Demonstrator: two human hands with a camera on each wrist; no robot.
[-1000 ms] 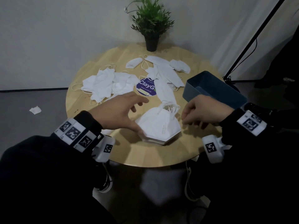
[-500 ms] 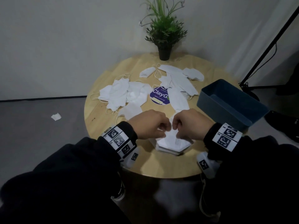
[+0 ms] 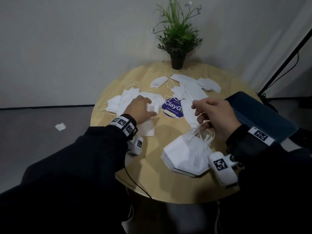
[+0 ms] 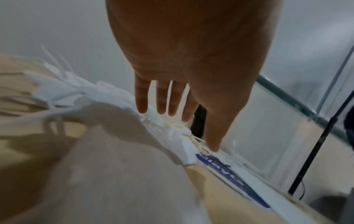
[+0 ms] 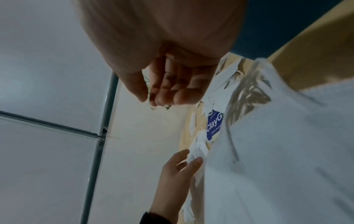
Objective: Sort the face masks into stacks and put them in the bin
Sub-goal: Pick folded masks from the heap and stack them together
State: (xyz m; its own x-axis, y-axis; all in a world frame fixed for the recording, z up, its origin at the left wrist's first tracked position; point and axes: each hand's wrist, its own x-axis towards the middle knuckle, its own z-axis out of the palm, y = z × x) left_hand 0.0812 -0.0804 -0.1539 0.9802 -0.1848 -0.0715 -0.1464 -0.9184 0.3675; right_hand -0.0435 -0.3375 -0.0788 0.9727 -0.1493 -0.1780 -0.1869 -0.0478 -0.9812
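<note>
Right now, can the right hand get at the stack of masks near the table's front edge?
Probably yes. The right hand hovers just behind the stack, seemingly empty, fingers loosely curled above its ear loops. Nothing lies between them; the bin sits off to its right.

Right hand (image 5: 172, 84) fills top of frame, fingers loosely curled, nothing visibly in them. Mask stack (image 5: 277, 151) blurred, close, right side, ear loops (image 5: 247, 92) bunched at its top. Blue "ClayG" sticker (image 5: 214, 127) on the table (image 5: 316, 63) behind it. Left hand (image 5: 172, 174) lower centre, fingers extended, touching loose masks (image 5: 199, 150). Dark blue bin (image 5: 287, 25) top right.
</note>
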